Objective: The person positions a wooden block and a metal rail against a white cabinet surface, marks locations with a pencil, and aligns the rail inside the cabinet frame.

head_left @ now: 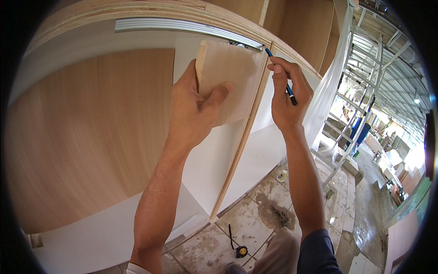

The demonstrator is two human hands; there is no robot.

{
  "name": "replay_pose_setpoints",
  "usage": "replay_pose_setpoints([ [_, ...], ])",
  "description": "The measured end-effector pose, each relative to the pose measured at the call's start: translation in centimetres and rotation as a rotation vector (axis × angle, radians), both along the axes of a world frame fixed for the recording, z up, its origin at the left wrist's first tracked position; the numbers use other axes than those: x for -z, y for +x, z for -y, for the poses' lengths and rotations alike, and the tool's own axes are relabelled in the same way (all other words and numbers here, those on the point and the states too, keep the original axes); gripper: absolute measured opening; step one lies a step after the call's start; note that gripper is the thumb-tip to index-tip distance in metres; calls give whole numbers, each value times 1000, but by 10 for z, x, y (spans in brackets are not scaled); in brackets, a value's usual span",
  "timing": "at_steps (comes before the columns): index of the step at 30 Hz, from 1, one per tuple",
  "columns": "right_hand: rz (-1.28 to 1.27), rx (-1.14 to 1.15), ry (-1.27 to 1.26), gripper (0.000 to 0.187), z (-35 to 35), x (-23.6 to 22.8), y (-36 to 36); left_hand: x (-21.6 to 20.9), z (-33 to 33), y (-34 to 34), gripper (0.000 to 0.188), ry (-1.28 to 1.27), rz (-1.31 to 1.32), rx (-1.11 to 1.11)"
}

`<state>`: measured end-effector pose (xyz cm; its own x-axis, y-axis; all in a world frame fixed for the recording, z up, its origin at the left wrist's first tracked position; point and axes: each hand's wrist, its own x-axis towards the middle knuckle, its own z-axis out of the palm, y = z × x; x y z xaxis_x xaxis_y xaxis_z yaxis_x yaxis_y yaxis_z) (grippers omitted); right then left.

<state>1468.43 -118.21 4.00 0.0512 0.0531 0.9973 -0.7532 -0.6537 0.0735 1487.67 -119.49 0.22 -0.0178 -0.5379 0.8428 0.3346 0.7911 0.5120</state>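
Observation:
My left hand grips the left edge of a small wooden panel, its thumb lying across the panel's face. Just under an aluminium track on the cabinet's top rail, the panel hangs upright. A small metal fitting shows at the panel's upper edge, partly hidden. In my right hand is a blue and black pencil, held in a writing grip. Its tip reaches the right end of the track, beside the top of the cabinet's upright divider.
A large wood-grain panel covers the cabinet's left side. Below, a tape measure lies on the dirty tiled floor, near my leg. Clear plastic sheeting hangs at the right, with a metal ladder behind it.

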Motion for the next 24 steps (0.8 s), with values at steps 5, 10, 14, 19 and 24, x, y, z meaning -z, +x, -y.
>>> replay_pose_setpoints([
  [5,8,-6,7,14,-1,0,2,-2,-4,3,32,13,17,-8],
  [10,8,24,-5,14,0,2,1,-1,-4,3,32,16,13,4],
  [14,-13,12,-42,14,3,2,2,-2,-3,3,32,-1,4,12],
  [19,-11,12,-44,14,6,4,0,-2,-4,3,31,16,14,11],
  [24,-12,2,-37,14,5,4,0,-2,-2,3,33,13,10,17],
])
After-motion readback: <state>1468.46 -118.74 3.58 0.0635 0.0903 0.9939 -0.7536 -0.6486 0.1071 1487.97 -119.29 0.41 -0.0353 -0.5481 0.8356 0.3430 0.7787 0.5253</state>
